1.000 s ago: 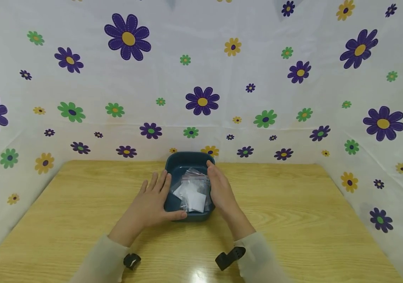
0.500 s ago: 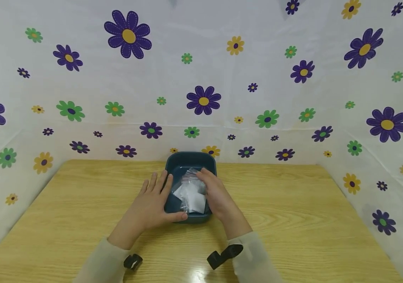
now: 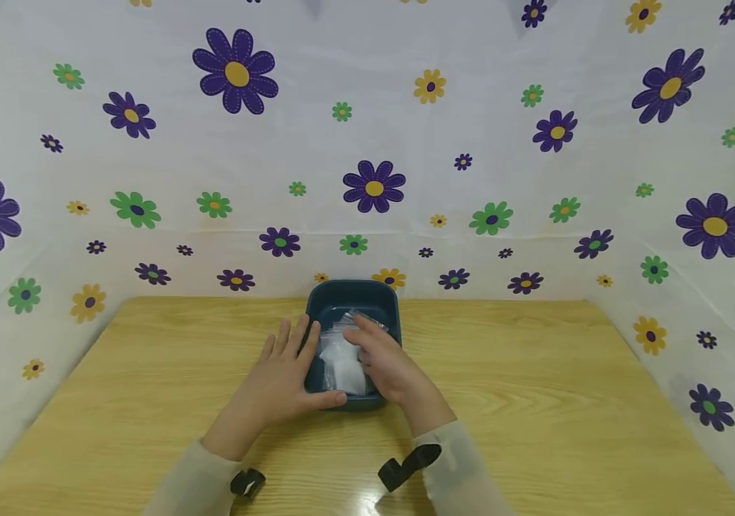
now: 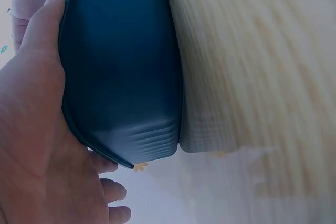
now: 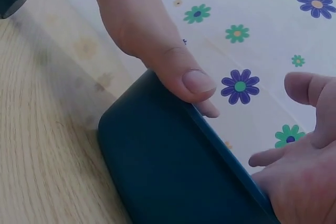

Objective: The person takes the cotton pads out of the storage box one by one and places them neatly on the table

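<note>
A dark blue plastic basin (image 3: pixel 342 292) stands on the table, and small clear zip bags with white contents (image 3: pixel 344 367) lie in it. My left hand (image 3: pixel 280 380) rests on the basin's left rim, fingers spread and straight, thumb lying over the front rim. My right hand (image 3: pixel 396 369) reaches over the right side into the basin, its fingers touching the bags. In the right wrist view, the right hand (image 5: pixel 310 166) shows its thumb apart from a finger, with nothing seen pinched there. The lower fingers and part of the bags are hidden by that hand.
The wooden table (image 3: pixel 522 387) extends to both sides of the basin. A white cloth with printed flowers (image 3: pixel 367 136) hangs behind the table and along both sides. Each wrist carries a dark strap device, such as the one on the right wrist (image 3: pixel 409 464).
My right hand has moved left from the basin's right rim to over the bags. The bags have shifted left and bunched together. My left hand keeps its place on the rim.
</note>
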The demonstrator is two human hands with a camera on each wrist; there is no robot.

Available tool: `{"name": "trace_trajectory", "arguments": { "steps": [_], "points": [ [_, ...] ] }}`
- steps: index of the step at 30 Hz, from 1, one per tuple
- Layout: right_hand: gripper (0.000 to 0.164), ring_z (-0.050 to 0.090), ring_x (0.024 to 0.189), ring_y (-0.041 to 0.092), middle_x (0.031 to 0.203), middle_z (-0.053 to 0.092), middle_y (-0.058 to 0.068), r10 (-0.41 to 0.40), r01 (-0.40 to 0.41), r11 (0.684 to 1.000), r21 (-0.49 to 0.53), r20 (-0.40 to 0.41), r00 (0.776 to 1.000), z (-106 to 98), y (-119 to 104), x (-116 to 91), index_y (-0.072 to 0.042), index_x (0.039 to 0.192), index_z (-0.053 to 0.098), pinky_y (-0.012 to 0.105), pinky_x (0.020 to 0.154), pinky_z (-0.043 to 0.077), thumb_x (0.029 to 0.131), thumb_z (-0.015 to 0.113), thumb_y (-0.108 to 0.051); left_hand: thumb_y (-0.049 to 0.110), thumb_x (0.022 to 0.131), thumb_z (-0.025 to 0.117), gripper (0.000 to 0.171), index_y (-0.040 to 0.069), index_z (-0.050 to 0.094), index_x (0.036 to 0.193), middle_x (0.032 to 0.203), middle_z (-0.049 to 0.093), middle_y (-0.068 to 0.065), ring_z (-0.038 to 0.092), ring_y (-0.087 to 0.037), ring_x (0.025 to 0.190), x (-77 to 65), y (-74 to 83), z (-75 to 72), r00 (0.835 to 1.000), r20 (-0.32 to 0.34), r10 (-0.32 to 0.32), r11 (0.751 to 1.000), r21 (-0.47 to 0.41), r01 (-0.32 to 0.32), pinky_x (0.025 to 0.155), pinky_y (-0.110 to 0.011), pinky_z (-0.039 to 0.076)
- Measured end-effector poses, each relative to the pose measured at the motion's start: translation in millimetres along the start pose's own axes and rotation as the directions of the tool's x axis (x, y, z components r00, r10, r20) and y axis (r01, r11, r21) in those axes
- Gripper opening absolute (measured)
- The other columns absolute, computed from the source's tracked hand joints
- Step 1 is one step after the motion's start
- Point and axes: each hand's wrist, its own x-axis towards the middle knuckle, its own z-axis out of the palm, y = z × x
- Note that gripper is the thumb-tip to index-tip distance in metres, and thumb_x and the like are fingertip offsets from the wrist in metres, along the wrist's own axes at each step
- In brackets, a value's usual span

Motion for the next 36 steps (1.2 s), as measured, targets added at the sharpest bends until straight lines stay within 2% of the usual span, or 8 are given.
{"name": "trace_trajectory", "arguments": {
  "steps": [3, 8, 14, 24, 32, 34, 36],
  "points": [
    [0.067, 0.013, 0.152, 0.040, 0.165, 0.017, 0.019, -0.013, 0.013, 1.000, 0.001, -0.040, 0.999, 1, 1, 1, -0.006, 0.159, 0.022, 0.057, 0.122, 0.012, 0.102, 0.051, -0.027, 0.094, 0.071, 0.045, 0.127, 0.007, 0.019, 0.160, 0.167, 0.008, -0.018, 0.002, -0.047, 0.151, -0.2, 1.9, -0.5, 1.000, -0.005, -0.001, 1.000, -0.003, 0.001, 0.118, -0.065, 0.013],
    [0.065, 0.011, 0.153, 0.035, 0.166, 0.017, 0.015, -0.018, 0.016, 1.000, -0.018, -0.116, 0.993, 4, 3, 2, -0.008, 0.157, 0.027, 0.055, 0.122, 0.011, 0.101, 0.053, -0.027, 0.092, 0.072, 0.048, 0.125, 0.008, 0.018, 0.160, 0.167, 0.009, -0.018, 0.002, -0.047, 0.150, -1.3, 2.5, -1.6, 1.000, 0.000, -0.007, 1.000, -0.010, 0.007, 0.119, -0.064, 0.013],
    [0.067, 0.020, 0.149, 0.046, 0.163, 0.021, 0.020, 0.005, -0.004, 1.000, 0.008, -0.076, 0.997, 3, 2, 1, -0.009, 0.158, 0.025, 0.060, 0.118, 0.022, 0.101, 0.053, -0.028, 0.095, 0.071, 0.044, 0.126, 0.011, 0.016, 0.161, 0.167, 0.006, -0.016, 0.003, -0.047, 0.151, -0.7, 1.6, -1.6, 1.000, 0.007, -0.012, 1.000, 0.000, 0.012, 0.119, -0.064, 0.013],
    [0.062, 0.038, 0.140, 0.043, 0.160, 0.028, 0.019, -0.019, 0.018, 1.000, -0.012, -0.076, 0.997, 4, 2, 1, -0.011, 0.156, 0.031, 0.056, 0.107, 0.043, 0.101, 0.054, -0.027, 0.092, 0.072, 0.047, 0.123, 0.012, 0.017, 0.161, 0.167, 0.006, -0.018, 0.003, -0.048, 0.150, -0.3, 1.2, -2.0, 1.000, 0.010, -0.004, 1.000, -0.014, 0.004, 0.119, -0.065, 0.012],
    [0.057, 0.044, 0.137, 0.037, 0.157, 0.034, 0.019, -0.103, 0.089, 0.988, -0.127, -0.107, 0.989, 10, 4, 0, -0.014, 0.154, 0.036, 0.052, 0.103, 0.047, 0.101, 0.055, -0.021, 0.093, 0.073, 0.045, 0.123, 0.012, 0.016, 0.161, 0.167, 0.005, -0.017, 0.002, -0.048, 0.150, 0.2, 1.3, -4.2, 1.000, 0.023, -0.006, 1.000, -0.009, 0.006, 0.119, -0.065, 0.013],
    [0.056, 0.047, 0.134, 0.035, 0.156, 0.037, 0.018, -0.142, 0.113, 0.974, -0.199, -0.139, 0.980, 13, 7, -1, -0.015, 0.154, 0.039, 0.049, 0.099, 0.051, 0.101, 0.057, -0.019, 0.092, 0.073, 0.046, 0.123, 0.011, 0.017, 0.161, 0.167, 0.006, -0.018, 0.003, -0.049, 0.150, -0.6, 0.7, -4.1, 1.000, 0.018, -0.001, 1.000, -0.011, 0.001, 0.118, -0.066, 0.013],
    [0.056, 0.052, 0.130, 0.030, 0.154, 0.042, 0.013, -0.195, 0.130, 0.941, -0.312, -0.185, 0.963, 17, 10, -1, -0.018, 0.152, 0.042, 0.045, 0.095, 0.054, 0.098, 0.060, -0.019, 0.092, 0.074, 0.046, 0.123, 0.011, 0.016, 0.161, 0.167, 0.007, -0.018, 0.003, -0.049, 0.150, -1.5, 0.0, -3.9, 1.000, 0.015, 0.000, 1.000, -0.011, 0.000, 0.118, -0.066, 0.013]
  ]
}}
